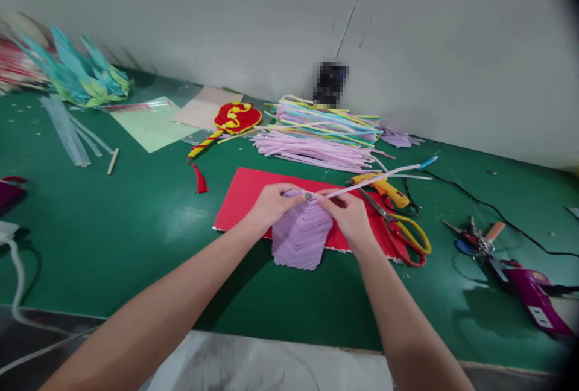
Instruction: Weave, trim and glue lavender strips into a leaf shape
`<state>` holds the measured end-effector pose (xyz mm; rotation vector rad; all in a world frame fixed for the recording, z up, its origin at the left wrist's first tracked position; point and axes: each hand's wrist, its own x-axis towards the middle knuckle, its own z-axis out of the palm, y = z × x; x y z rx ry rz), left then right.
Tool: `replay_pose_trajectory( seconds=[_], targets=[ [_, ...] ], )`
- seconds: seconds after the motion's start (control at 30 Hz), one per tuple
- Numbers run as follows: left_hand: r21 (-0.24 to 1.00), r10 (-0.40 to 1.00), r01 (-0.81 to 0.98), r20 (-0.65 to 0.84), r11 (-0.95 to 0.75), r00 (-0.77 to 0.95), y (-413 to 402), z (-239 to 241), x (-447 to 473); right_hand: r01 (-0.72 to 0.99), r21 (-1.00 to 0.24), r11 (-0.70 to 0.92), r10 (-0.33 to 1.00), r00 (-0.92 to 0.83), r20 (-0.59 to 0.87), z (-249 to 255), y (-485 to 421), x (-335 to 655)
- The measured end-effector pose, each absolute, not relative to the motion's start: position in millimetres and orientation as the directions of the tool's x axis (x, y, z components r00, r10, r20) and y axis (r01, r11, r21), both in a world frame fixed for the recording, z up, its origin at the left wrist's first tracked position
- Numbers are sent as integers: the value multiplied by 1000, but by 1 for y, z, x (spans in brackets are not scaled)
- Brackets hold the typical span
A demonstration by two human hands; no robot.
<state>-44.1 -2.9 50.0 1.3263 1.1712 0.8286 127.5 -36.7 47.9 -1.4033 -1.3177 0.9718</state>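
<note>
Between my hands hangs a lilac panel [302,234] made of pipe cleaners laid in slanting rows. My left hand [275,203] pinches its upper left edge. At the upper right edge, my right hand [350,213] is closed on a long lilac pipe cleaner [380,178] that sticks out to the right with a blue tip. The fingertips of both hands nearly meet at the top of the panel. Under the hands lies a red board [239,195]. Scissors [398,228] with red and yellow handles and a yellow glue gun [384,189] rest by my right hand.
Bundles of coloured pipe cleaners [316,149] lie along the wall. A red and yellow fan-shaped piece [237,117] with a tassel sits left of them. Keys [482,245] and a purple tool [536,300] are at the right. A white cable [18,282] runs off the left edge.
</note>
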Motion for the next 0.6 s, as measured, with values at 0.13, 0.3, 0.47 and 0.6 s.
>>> replay_pose_trajectory(
  seconds=[0.13,0.3,0.47,0.6],
  targets=[
    [983,939,163,-133,84,317,-3,50,-44,200,-980,22,984,169,57,45,-37,127],
    [986,942,139,-132,93,310,-2,50,-45,183,-983,10,979,201,47,43,-37,127],
    [977,939,128,-200,170,279,-3,48,-43,156,-988,14,973,226,50,40,-38,125],
    [974,941,128,-215,186,263,-3,48,-42,171,-985,-7,970,240,35,40,-39,124]
  ],
)
